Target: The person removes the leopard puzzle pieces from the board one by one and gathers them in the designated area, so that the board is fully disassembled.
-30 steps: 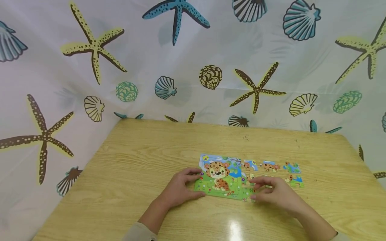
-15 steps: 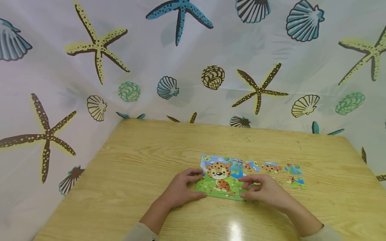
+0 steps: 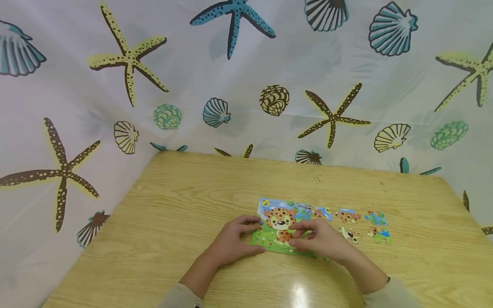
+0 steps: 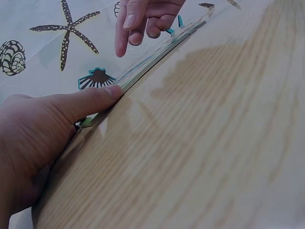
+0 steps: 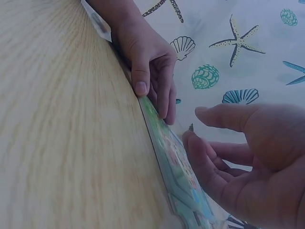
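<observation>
A jigsaw board point(image 3: 269, 246) with a spotted cartoon leopard on green grass lies flat on the wooden table. My left hand point(image 3: 233, 238) holds its left side, thumb at the near corner and fingers along the left edge. In the left wrist view the left thumb point(image 4: 102, 94) lies against the board's edge. My right hand point(image 3: 321, 239) hovers over the board's right half, thumb and index fingertips apart. The right wrist view shows the right hand point(image 5: 238, 157) close beside the board point(image 5: 176, 162), with no piece visible in its fingers. That hand hides the board's lower right part.
Loose jigsaw pieces lie right of the board, among them a blue-topped one point(image 3: 347, 216), a green-and-blue one point(image 3: 377, 218) and a pale-faced one point(image 3: 349, 234). Behind the wooden table point(image 3: 185, 188) hangs a white curtain point(image 3: 239, 77) printed with starfish and shells.
My right hand has moved left from the loose pieces to above the leopard's body, uncovering the pale-faced piece. My left hand keeps its place on the board. The head view has shifted slightly.
</observation>
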Demonstrator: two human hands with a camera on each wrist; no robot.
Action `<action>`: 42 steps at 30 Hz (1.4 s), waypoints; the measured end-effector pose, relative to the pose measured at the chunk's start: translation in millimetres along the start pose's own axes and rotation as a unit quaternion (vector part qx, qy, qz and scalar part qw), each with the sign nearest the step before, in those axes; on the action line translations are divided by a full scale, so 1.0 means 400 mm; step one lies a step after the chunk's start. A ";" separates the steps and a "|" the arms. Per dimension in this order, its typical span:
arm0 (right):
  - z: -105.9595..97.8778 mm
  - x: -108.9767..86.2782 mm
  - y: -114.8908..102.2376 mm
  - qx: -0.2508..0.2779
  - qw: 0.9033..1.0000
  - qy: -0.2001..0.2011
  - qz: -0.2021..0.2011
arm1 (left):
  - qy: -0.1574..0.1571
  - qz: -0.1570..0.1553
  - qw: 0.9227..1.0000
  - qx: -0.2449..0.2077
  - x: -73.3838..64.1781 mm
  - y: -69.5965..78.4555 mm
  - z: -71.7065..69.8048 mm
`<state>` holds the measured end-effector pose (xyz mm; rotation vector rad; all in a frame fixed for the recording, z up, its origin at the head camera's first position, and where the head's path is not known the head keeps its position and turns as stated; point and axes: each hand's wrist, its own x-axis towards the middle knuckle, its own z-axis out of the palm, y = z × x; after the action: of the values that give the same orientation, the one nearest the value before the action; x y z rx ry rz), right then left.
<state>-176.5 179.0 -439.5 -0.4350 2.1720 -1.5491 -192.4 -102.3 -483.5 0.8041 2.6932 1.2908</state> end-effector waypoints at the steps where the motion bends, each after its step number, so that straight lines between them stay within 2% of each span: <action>1: 0.004 0.004 0.000 0.000 1.000 0.002 0.003 | -0.001 0.000 1.000 -0.002 0.000 -0.001 0.001; 9: 0.025 0.015 0.011 -0.014 1.000 0.006 0.025 | -0.013 -0.007 1.000 -0.002 -0.001 -0.006 0.005; 20: 0.039 0.024 0.018 -0.059 0.998 0.012 0.015 | -0.009 0.004 1.000 0.008 -0.003 -0.010 -0.004; 29: 0.031 0.027 0.019 -0.051 0.998 0.008 0.027 | -0.010 0.005 1.000 0.007 0.000 -0.009 -0.001; 42: 0.031 0.031 0.004 0.010 0.998 0.023 0.058 | -0.008 0.004 1.000 0.003 -0.002 -0.007 -0.001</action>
<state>-180.6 163.5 -446.6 -0.2634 2.1727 -1.5299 -193.0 -104.3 -485.4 0.8225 2.6869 1.2721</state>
